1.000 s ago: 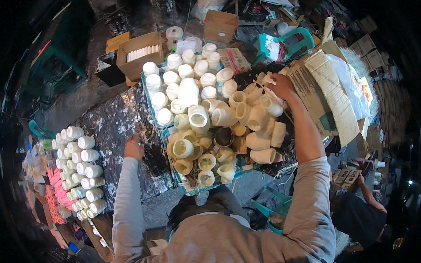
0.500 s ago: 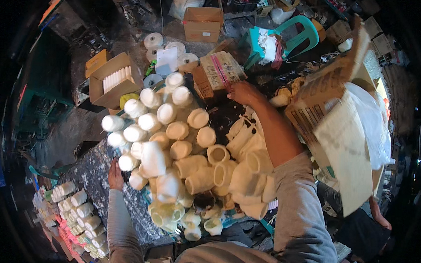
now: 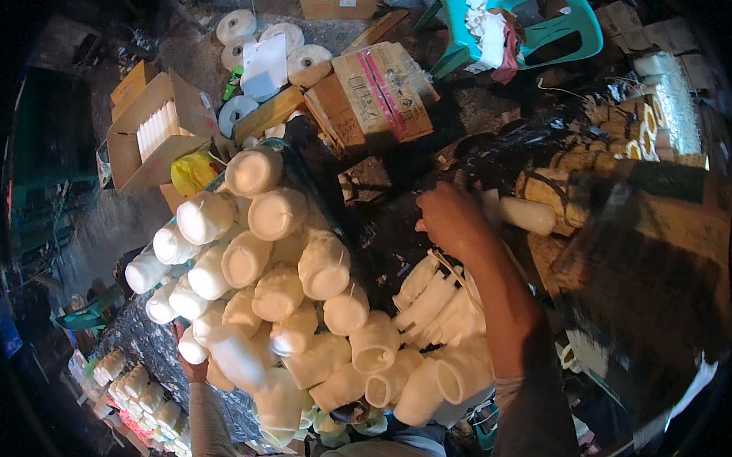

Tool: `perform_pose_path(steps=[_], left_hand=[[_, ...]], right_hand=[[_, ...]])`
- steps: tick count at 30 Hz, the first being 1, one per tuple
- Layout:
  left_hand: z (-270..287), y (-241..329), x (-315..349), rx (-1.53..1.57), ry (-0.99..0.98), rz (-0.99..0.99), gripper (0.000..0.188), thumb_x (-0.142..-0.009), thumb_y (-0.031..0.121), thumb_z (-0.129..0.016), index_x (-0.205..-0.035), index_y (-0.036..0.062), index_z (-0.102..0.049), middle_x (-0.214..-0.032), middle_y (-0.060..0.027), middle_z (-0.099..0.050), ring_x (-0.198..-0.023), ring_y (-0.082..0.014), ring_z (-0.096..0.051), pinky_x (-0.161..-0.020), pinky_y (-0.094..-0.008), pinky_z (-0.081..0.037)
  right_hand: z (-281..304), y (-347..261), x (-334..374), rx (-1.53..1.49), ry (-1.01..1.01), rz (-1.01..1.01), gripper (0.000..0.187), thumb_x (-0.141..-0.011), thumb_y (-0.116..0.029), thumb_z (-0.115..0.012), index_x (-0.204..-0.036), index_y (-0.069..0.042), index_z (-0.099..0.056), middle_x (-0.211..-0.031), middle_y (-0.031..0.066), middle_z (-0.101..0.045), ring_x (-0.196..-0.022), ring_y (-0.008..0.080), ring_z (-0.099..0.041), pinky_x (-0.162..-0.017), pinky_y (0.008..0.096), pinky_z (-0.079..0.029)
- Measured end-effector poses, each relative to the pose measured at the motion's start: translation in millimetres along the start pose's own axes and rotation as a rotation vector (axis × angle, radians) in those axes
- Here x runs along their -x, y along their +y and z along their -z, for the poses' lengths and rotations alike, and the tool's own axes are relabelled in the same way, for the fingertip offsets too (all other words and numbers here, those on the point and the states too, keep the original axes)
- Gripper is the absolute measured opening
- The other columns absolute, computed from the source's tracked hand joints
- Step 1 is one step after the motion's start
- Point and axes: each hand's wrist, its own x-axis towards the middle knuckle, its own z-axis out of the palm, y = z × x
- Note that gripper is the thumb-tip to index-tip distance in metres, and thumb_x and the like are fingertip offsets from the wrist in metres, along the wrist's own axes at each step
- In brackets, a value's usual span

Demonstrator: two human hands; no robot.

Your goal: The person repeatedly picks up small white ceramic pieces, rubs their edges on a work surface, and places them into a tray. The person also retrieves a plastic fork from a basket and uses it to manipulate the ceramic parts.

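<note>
**Hands at a heap of white plastic bottles**

Right hand (image 3: 452,220) stretched out past the heap of white bottles (image 3: 290,282), fingers (image 3: 425,225) curled down against dark plastic sheeting (image 3: 500,149); whether anything is gripped, impossible to tell. Just beside it, to the right, a single white bottle (image 3: 528,214) lying on its side. Under the forearm, a cluster of open-mouthed white cups (image 3: 434,346). Left hand (image 3: 190,366) low at the heap's near left edge, mostly hidden by bottles, pressed against one of them; grip not visible. Further left, more white bottles in rows (image 3: 134,390). Beyond the heap, an open cardboard box of white pieces (image 3: 154,129), a printed carton (image 3: 380,90), white tape rolls (image 3: 237,27) and a teal plastic chair (image 3: 546,24).
</note>
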Motion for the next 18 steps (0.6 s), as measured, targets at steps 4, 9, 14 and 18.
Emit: perform_pose_path(steps=[4,9,14,18], left_hand=[[1.2,-12.6,11.4,0.196,-0.035,0.172,0.087,-0.086,0.017,-0.080,-0.160,0.0025,-0.034,-0.169,-0.0167,-0.028,-0.158,-0.0308,-0.021,-0.127,-0.0414,-0.022],[9.4,-18.7,18.6,0.036,-0.089,0.151,0.084,-0.089,0.019,-0.076,-0.160,0.0028,-0.034,-0.168,-0.0165,-0.030,-0.156,-0.0327,-0.025,-0.127,-0.0434,-0.023],[16.7,-14.8,17.0,-0.011,-0.125,0.138,0.080,-0.092,0.021,-0.072,-0.160,0.0032,-0.034,-0.167,-0.0163,-0.032,-0.155,-0.0347,-0.028,-0.126,-0.0454,-0.025],[16.2,-9.1,10.0,-0.065,-0.128,0.085,0.077,-0.094,0.023,-0.069,-0.160,0.0035,-0.034,-0.167,-0.0161,-0.033,-0.153,-0.0363,-0.031,-0.126,-0.0470,-0.026]], right_hand=[[-8.9,0.7,1.8,-0.010,0.092,0.006,0.035,-0.092,-0.030,-0.072,-0.119,-0.007,-0.073,-0.135,0.0282,-0.059,-0.141,0.0560,-0.039,-0.115,0.0732,-0.029],[-21.4,5.2,-0.8,0.052,0.168,0.011,0.035,-0.092,-0.031,-0.070,-0.117,-0.007,-0.073,-0.135,0.0292,-0.059,-0.141,0.0573,-0.038,-0.115,0.0736,-0.028],[-15.0,3.3,-4.0,0.116,0.114,-0.013,0.034,-0.092,-0.031,-0.070,-0.117,-0.007,-0.073,-0.129,0.0268,-0.063,-0.141,0.0561,-0.040,-0.115,0.0737,-0.029],[-7.6,3.2,-5.7,0.019,0.054,-0.038,0.034,-0.092,-0.031,-0.072,-0.116,-0.007,-0.075,-0.128,0.0224,-0.065,-0.137,0.0463,-0.048,-0.113,0.0709,-0.034]])
